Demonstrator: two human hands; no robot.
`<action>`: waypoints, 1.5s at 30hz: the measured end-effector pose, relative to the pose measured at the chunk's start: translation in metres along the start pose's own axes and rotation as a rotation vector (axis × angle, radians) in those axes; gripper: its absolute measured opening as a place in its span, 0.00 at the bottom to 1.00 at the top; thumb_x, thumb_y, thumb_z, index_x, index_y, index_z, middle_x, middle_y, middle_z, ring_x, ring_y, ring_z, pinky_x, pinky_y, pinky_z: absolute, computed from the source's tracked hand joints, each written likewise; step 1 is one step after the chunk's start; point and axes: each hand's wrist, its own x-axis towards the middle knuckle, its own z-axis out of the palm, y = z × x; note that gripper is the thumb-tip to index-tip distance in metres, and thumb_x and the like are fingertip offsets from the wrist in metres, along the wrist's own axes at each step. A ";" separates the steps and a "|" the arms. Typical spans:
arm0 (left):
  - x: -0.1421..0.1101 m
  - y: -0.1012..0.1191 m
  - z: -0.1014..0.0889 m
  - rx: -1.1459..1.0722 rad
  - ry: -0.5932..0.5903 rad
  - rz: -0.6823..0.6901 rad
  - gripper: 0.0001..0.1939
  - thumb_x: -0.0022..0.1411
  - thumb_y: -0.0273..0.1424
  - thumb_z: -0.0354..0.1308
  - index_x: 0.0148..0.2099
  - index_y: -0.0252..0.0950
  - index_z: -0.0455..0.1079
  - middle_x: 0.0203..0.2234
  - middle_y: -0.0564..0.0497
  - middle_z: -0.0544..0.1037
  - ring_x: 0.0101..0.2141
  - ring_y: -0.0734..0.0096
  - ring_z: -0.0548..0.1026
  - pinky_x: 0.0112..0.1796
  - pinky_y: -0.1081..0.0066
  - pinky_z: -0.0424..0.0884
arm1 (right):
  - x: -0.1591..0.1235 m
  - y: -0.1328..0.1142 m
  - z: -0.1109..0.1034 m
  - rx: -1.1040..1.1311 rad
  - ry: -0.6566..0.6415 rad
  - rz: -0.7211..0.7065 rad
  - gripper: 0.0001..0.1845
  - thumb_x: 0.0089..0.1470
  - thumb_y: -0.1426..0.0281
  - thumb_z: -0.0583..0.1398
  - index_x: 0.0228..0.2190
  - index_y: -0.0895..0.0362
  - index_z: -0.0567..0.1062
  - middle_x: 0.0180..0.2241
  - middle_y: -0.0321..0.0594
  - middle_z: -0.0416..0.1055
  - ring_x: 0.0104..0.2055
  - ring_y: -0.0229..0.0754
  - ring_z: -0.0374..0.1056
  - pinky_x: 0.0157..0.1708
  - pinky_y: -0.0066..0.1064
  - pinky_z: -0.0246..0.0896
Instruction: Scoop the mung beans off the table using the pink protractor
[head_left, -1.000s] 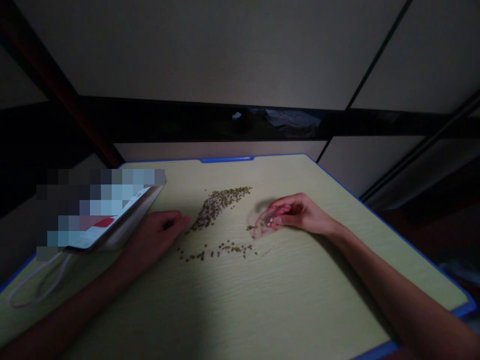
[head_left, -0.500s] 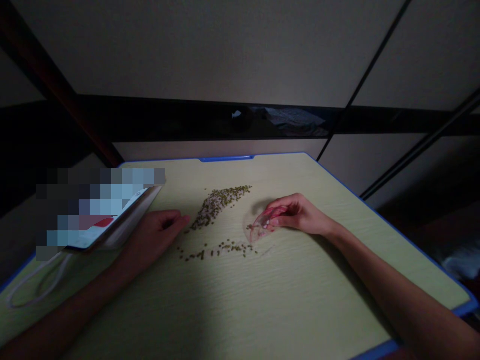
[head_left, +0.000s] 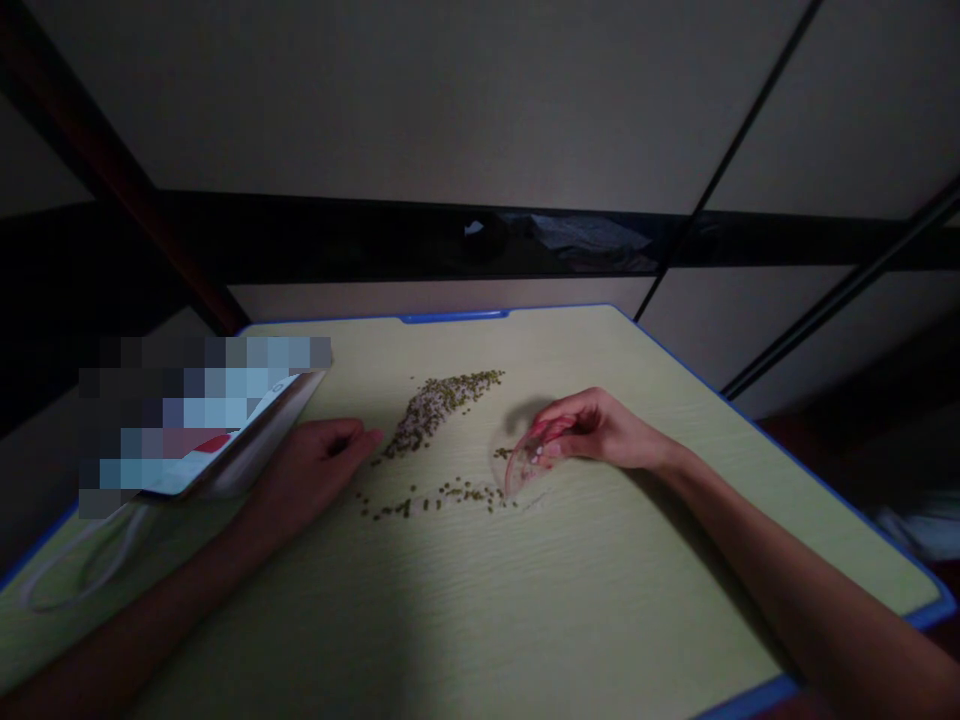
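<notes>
Since the earlier frames, the clear plastic piece has dipped its lower edge towards the near row of green beans; both hands hold nearly the same positions. We find bare yellowish tabletop nearest, then that thin, broken row. Just beyond its right end, we observe the plastic tilted above the table: transparent, curved, reddish towards the grip, with small pale spots near the thumb. The right hand pinches it, thumb and fingers closed together. The left hand rests half curled, thumb forward beside the heap of beans; we cannot tell whether it holds anything. Left of it leans a lit phone, partly pixelated. Dim cabinet panels stand behind.
</notes>
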 end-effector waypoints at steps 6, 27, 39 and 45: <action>-0.001 0.002 0.000 -0.017 -0.005 0.004 0.19 0.47 0.47 0.46 0.16 0.39 0.50 0.11 0.61 0.53 0.16 0.77 0.55 0.22 0.73 0.52 | -0.004 -0.006 -0.002 -0.020 -0.026 0.035 0.08 0.42 0.80 0.64 0.29 0.63 0.77 0.25 0.39 0.76 0.26 0.35 0.72 0.29 0.25 0.68; -0.001 0.005 0.000 -0.005 0.005 -0.005 0.19 0.46 0.48 0.45 0.15 0.39 0.50 0.11 0.60 0.53 0.16 0.77 0.55 0.21 0.73 0.52 | -0.004 -0.004 0.000 0.007 0.038 0.048 0.10 0.40 0.79 0.64 0.30 0.63 0.77 0.24 0.39 0.76 0.25 0.37 0.72 0.27 0.27 0.68; 0.000 0.001 0.000 -0.002 0.006 -0.008 0.20 0.46 0.48 0.45 0.15 0.39 0.50 0.11 0.61 0.53 0.16 0.77 0.55 0.21 0.73 0.52 | 0.000 0.001 0.004 -0.019 0.082 0.009 0.10 0.41 0.77 0.65 0.31 0.63 0.76 0.24 0.37 0.75 0.25 0.33 0.70 0.28 0.24 0.65; -0.001 0.004 -0.001 -0.010 -0.004 -0.004 0.19 0.47 0.47 0.45 0.16 0.39 0.50 0.11 0.61 0.53 0.16 0.77 0.55 0.21 0.73 0.52 | -0.001 0.000 0.005 0.042 0.028 0.047 0.10 0.40 0.77 0.65 0.30 0.62 0.77 0.25 0.38 0.76 0.26 0.35 0.72 0.29 0.26 0.67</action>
